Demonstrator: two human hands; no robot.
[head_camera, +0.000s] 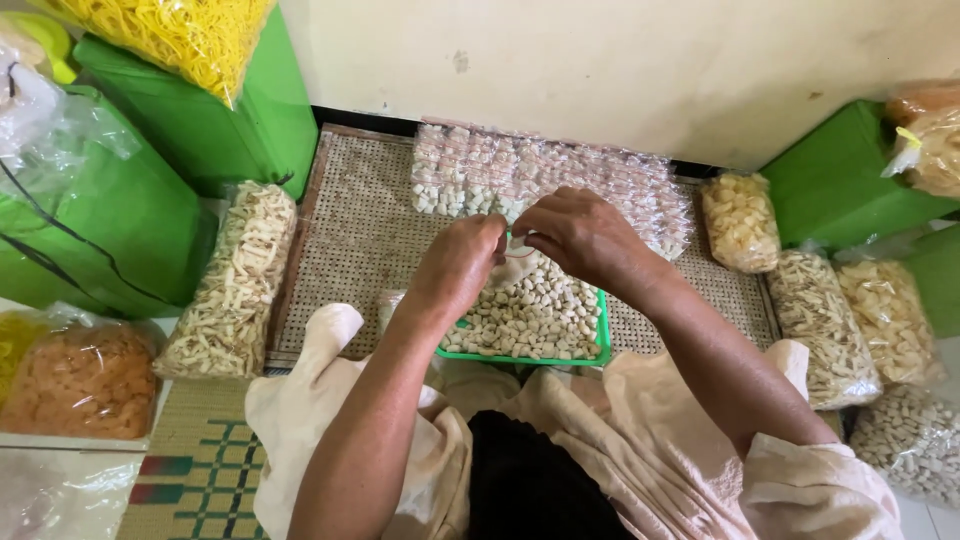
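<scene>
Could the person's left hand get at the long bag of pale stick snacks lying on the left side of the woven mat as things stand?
Probably yes. The left hand is up by the green tray, and only bare woven mat lies between it and the bag of stick snacks.

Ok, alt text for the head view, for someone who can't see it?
Left hand and right hand pinch a small clear bag together above a green tray of pale snack pieces. Filled packets line the woven mat behind.

You have one green tray (603, 340) of white snack pieces, two hands, your left hand (457, 265) and right hand (580, 232), three green boxes (200, 130), and one woven mat (350, 240).
</scene>
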